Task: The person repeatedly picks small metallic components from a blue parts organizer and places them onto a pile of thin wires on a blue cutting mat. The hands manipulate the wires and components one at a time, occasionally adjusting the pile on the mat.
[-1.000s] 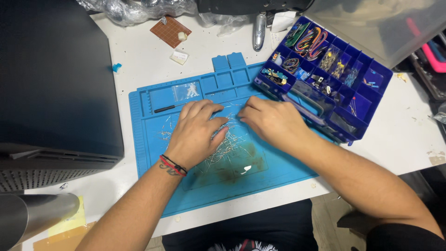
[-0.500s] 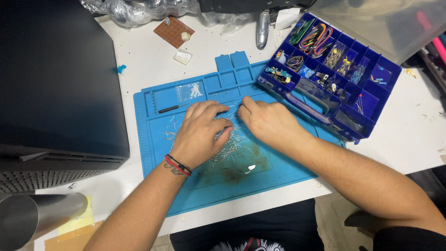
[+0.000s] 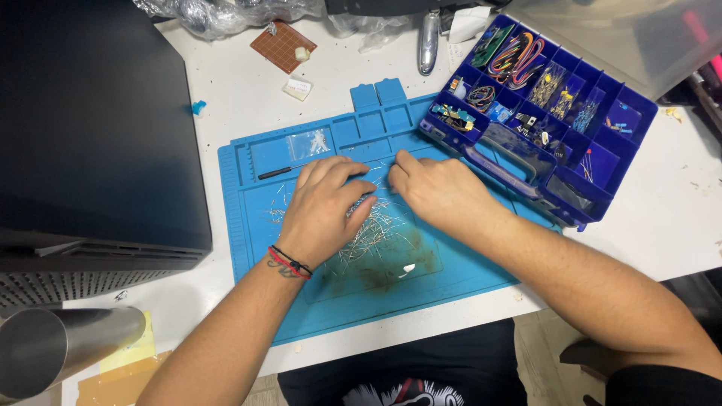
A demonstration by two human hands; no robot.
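Thin metal leads [image 3: 376, 229] half-hidden under both hands [image 3: 391, 199]

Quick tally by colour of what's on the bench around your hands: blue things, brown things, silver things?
Blue: 3, the work mat, the compartment organiser box, a small blue bit
Brown: 1, the perforated board
Silver: 2, the metal cylinder, the pile of thin wire leads under the left hand and right hand
Total: 6
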